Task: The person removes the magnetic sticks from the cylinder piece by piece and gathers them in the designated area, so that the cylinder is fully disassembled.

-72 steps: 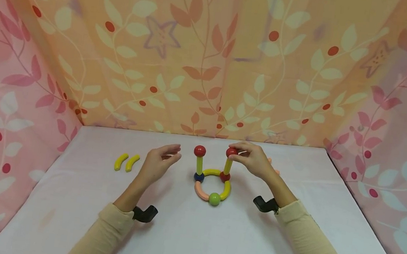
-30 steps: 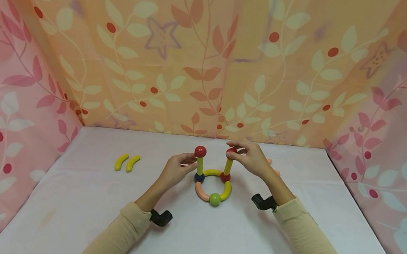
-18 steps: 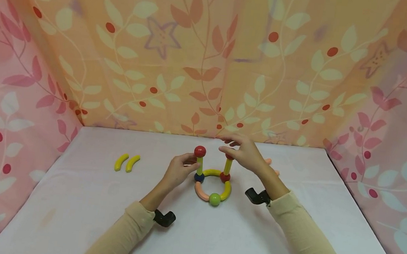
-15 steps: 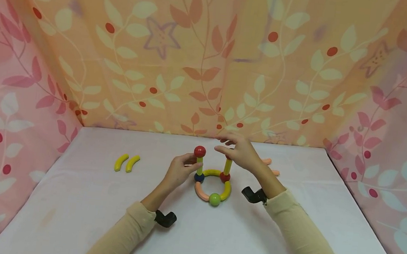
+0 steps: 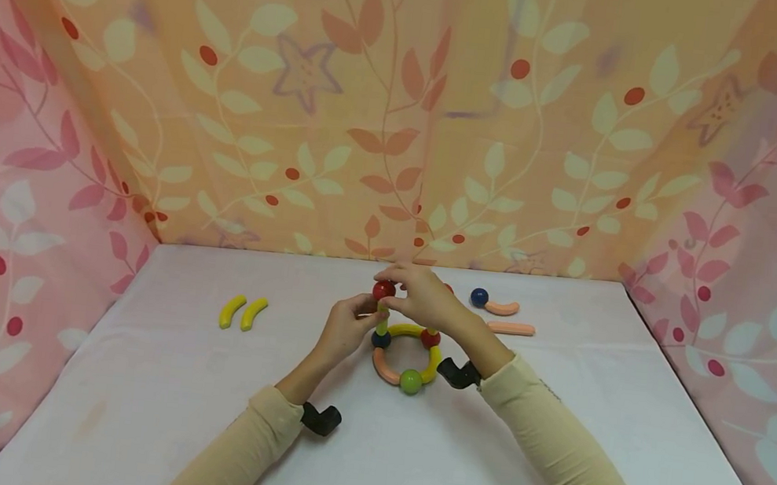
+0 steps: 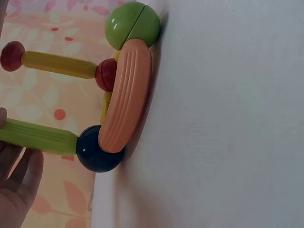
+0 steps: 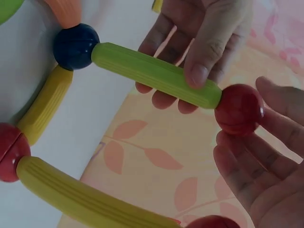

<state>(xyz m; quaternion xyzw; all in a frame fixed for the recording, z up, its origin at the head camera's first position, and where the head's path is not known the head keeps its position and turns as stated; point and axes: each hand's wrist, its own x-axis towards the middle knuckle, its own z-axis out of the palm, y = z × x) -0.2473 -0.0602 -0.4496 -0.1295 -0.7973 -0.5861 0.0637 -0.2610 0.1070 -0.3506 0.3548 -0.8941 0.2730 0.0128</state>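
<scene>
A toy of magnetic-looking rods and balls stands on the table, a flat ring with two uprights. My left hand [image 5: 340, 328] holds the left upright, a green rod [image 7: 152, 73], between thumb and fingers. The red ball [image 7: 239, 109] on top of that rod is between the thumb and fingers of my right hand [image 5: 428, 298]. The rod's foot meets a dark blue ball [image 6: 99, 149]. In the ring are a salmon curved piece [image 6: 127, 95], a green ball [image 6: 132, 26] and yellow curved pieces. The right upright, a yellow rod [image 7: 90, 194], is partly hidden by my right hand in the head view.
Two yellow curved pieces [image 5: 243, 312] lie to the left on the white tabletop [image 5: 130, 405]. Behind my right forearm lie a blue ball [image 5: 479, 298] with a salmon curved piece [image 5: 504, 308] against it and a straight salmon rod [image 5: 511, 329]. A patterned cloth [image 5: 401, 117] encloses the table.
My left hand has come right to the left upright's rod. My right hand has let go of the right upright's red ball and moved left to the other red ball, uncovering pieces behind it.
</scene>
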